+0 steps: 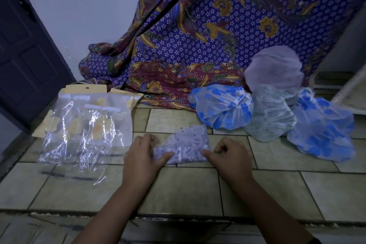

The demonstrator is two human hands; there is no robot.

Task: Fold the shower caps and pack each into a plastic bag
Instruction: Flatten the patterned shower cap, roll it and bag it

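While left hand (142, 156) and right hand (230, 157) pinch lilac speckled plastic shower cap (185, 144) ends, prob holding crease; clear plastic bags (85, 125) just left, handy.

One wide-angle head view looks forward and down — close over the left hand (143, 157) and right hand (231, 157) at the shower cap (188, 143) on the tiled surface (178, 190), patterned cloth (198, 35) filling the far side.

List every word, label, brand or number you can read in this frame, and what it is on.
No text can be read.
On the plastic bags, the yellow header cards and white strips show no legible print.
On the folded shower cap, small printed marks are too blurred to read.
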